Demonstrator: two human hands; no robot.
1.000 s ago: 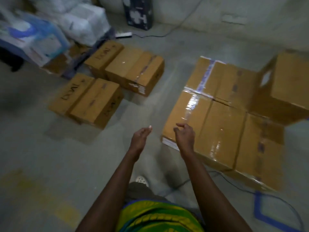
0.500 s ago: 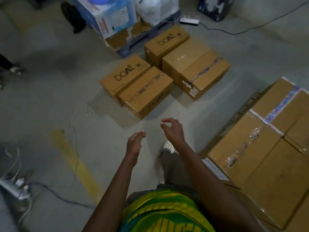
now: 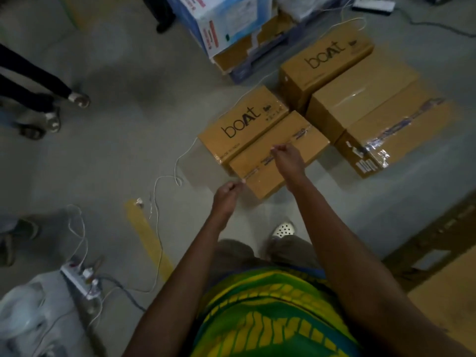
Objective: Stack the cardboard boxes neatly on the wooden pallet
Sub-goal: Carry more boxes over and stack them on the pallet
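**A:** How far along are we?

**B:** Early to middling, by my read. Five boxes sit on the floor in two tight groups, well apart from the pallet, whose dark edge shows at my lower right. A tan box top lies on it, cut off by the frame, so some stacking is done. All five floor boxes are left to move.

**A:** Which one are you going for?

**B:** The near box, the taped one touching the boat box. I'm leaning over it now.

**A:** Hands?

**B:** My left hand is just beside its near corner, fingers loosely curled and holding nothing. My right hand is over the tape line on top, fingers bent. The picture is dim and soft there, so I can't tell whether it has a hold or only touches the lid.

**A:** So nothing is lifted?

**B:** The box sits flat on the floor. A white cable runs close by its left side, which I'd mind when stepping.
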